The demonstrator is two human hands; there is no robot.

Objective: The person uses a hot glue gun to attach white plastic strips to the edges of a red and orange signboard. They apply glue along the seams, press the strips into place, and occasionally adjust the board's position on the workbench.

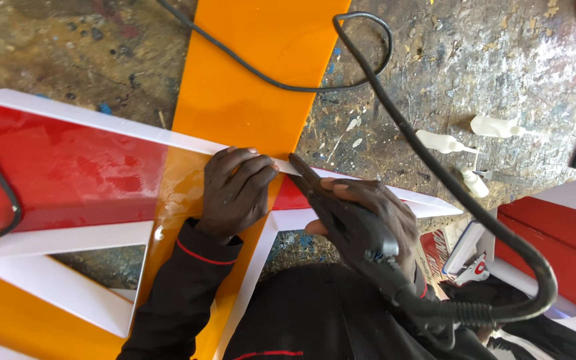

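Observation:
My left hand [235,190] lies flat, fingers pressing down on the white edge strip [101,122] of a red panel [55,170] where it crosses an orange acrylic sheet [248,73]. My right hand [375,210] grips a black corded hand tool [341,213]. Its pointed tip touches the white strip just right of my left fingertips. The tool's thick black cable [435,160] loops away over the orange sheet and back down past my right wrist.
Paint-spattered worktop [435,60] underneath. Small white squeeze bottles [445,142] lie at the right, another white bottle [495,127] beyond them. A red and white box shape [561,233] stands at the right edge. White frame pieces [68,280] sit at lower left.

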